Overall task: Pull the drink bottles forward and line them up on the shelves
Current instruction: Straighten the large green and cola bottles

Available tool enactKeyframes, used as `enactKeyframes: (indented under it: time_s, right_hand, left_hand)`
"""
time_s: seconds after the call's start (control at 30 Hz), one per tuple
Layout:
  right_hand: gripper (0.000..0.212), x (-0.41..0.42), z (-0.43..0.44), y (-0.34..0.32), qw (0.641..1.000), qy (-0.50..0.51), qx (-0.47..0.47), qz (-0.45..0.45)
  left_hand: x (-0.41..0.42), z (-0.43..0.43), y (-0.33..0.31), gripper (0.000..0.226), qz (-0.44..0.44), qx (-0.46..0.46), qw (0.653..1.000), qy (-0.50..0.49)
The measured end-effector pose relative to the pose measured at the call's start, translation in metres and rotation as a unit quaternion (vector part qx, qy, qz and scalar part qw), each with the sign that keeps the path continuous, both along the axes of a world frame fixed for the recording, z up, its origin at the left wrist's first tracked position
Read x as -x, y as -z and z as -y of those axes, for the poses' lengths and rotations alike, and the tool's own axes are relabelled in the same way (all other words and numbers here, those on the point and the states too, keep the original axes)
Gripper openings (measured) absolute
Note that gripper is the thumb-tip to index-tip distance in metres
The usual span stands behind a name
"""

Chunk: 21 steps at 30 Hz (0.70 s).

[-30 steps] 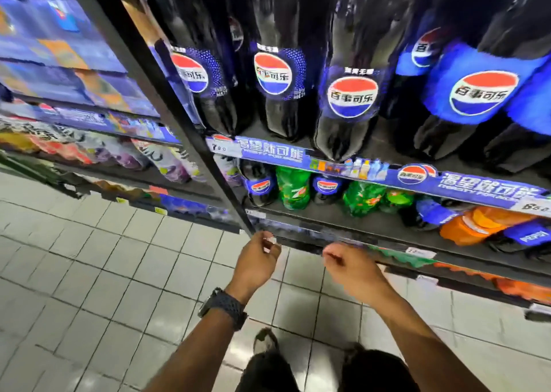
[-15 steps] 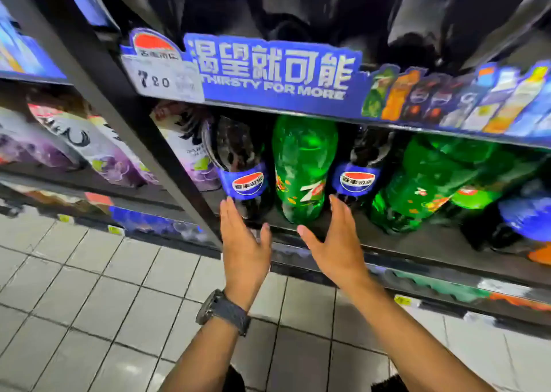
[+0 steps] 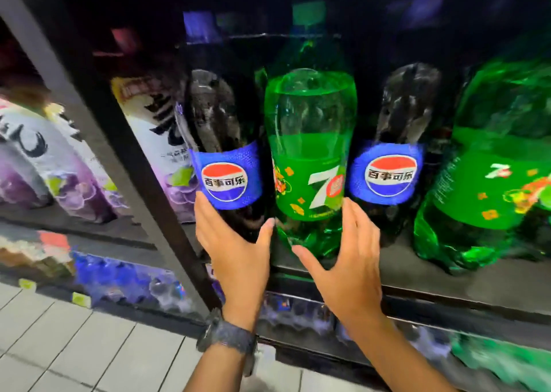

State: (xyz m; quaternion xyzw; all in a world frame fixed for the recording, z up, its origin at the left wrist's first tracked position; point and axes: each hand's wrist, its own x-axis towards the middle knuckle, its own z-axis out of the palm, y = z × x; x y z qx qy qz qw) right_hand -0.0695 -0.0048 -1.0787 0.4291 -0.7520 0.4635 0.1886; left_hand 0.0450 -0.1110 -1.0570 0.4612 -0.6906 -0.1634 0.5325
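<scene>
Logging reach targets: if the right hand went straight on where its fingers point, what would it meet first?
Probably the right side of the green 7Up bottle: the right hand points at the gap between it and the Pepsi bottle on its right. Depth is unclear.

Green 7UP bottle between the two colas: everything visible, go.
Translucent green plastic bottle, upright near the front of the shelf, between the left cola bottle and the right cola bottle. Green label with a white 7, red dot and orange-yellow ornaments; lobed base; cap lost in the dark above. The open right hand brackets its lower part, thumb in front, fingers at its right side; contact unclear.
</scene>
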Motion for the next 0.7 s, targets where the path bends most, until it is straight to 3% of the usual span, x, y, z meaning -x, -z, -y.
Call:
enactKeyframes:
  time_s: [0.33, 0.7]
  right_hand:
    - [0.099, -0.032, 0.006, -0.018, 0.995, 0.025, 0.059, 0.072]
    - [0.102, -0.043, 0.013, -0.030, 0.991, 0.049, 0.021, 0.121]
  left_hand:
    - [-0.017, 0.010, -0.006, 0.117, -0.022, -0.002, 0.999, 0.024]
    - [-0.018, 0.005, -0.009, 0.112, -0.044, -0.026, 0.997, 0.066]
